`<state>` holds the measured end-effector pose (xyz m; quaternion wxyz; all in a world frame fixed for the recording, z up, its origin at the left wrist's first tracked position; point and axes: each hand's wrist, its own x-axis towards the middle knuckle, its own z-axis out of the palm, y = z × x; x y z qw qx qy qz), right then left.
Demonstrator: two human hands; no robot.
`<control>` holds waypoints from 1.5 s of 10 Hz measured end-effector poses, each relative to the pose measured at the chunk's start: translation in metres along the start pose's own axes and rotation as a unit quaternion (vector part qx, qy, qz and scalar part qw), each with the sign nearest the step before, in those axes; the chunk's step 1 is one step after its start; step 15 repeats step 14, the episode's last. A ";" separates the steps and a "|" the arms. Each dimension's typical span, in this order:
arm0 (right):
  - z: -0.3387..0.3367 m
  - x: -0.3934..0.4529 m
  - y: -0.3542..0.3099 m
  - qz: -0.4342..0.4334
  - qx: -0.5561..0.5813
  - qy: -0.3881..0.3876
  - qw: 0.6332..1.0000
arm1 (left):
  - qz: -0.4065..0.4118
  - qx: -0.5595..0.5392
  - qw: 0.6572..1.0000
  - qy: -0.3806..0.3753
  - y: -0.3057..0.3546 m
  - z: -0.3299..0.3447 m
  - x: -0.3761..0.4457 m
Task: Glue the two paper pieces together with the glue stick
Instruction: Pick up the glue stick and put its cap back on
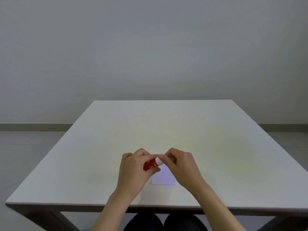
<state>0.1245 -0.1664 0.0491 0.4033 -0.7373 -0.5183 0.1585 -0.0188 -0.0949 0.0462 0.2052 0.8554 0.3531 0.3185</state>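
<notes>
My left hand (135, 169) grips the red body of a glue stick (150, 165), held level above the table. The fingertips of my right hand (180, 165) pinch the stick's white end, which may be its cap. A pale lilac paper piece (164, 177) lies flat on the white table (166, 127) just below and between the hands. Its upper part is hidden by my fingers. Only one paper piece is visible; I cannot tell whether a second lies under it.
The white table top stretches wide on all sides of the hands, with its near edge (150, 206) close to my body. A plain grey wall stands behind. My knees show under the table's front edge.
</notes>
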 end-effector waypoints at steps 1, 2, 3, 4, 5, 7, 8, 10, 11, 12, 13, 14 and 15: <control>0.001 0.002 -0.002 0.007 -0.084 0.057 0.995 | -0.003 -0.008 1.000 0.010 0.003 0.005 0.000; -0.007 0.003 -0.004 -0.035 0.031 -0.011 0.999 | -0.014 -0.016 1.000 0.010 0.003 0.004 0.005; -0.006 0.008 -0.004 -0.005 -0.088 0.016 0.996 | -0.017 -0.016 1.000 -0.014 0.003 0.008 0.005; -0.005 0.008 -0.005 0.033 -0.203 0.054 0.977 | -0.032 -0.037 0.998 -0.026 0.002 0.012 0.003; -0.006 0.004 0.001 0.048 -0.117 0.053 0.991 | -0.081 -0.091 0.991 0.061 -0.013 0.007 0.020; -0.010 -0.003 0.011 0.030 -0.079 0.033 0.996 | -0.200 -0.163 0.955 0.149 -0.052 0.002 0.070; -0.012 -0.006 0.012 0.028 -0.063 0.027 0.997 | -0.208 -0.166 0.953 0.142 -0.063 0.013 0.074; -0.020 -0.008 0.014 0.024 -0.060 0.025 0.998 | -0.208 -0.174 0.952 0.143 -0.075 0.023 0.076; -0.021 -0.007 0.016 0.021 -0.059 0.026 0.998 | -0.214 -0.177 0.951 0.137 -0.078 0.026 0.074; -0.019 -0.008 0.018 0.022 -0.054 0.022 0.998 | -0.212 -0.187 0.948 0.144 -0.080 0.029 0.072; -0.018 -0.010 0.020 0.028 -0.055 0.016 0.998 | -0.213 -0.188 0.948 0.142 -0.083 0.031 0.070; -0.018 -0.010 0.023 0.042 -0.055 0.002 0.998 | -0.230 -0.167 0.952 0.113 -0.085 0.032 0.070; -0.018 -0.010 0.023 0.042 -0.055 0.002 0.998 | -0.230 -0.167 0.952 0.113 -0.085 0.032 0.070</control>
